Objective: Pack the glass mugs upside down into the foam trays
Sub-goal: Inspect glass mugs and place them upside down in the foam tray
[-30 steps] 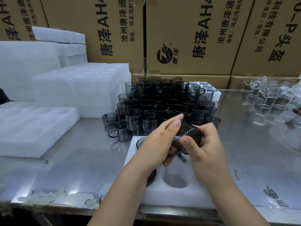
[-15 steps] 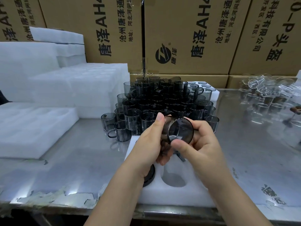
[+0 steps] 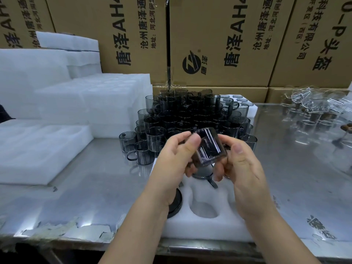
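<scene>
Both hands hold one smoked-glass mug [image 3: 207,147] in the air over the foam tray [image 3: 209,231]. The left hand [image 3: 176,157] pinches one end between thumb and fingers, and the right hand [image 3: 242,168] curls round the other side. Half a second ago the mug's round end faced the camera; now its side wall does, tilted. Below it an upturned mug [image 3: 201,173] sits in the tray, with an empty pocket [image 3: 204,210] nearer the person. The mug cluster [image 3: 190,115] stands behind on the steel table [image 3: 95,178]
</scene>
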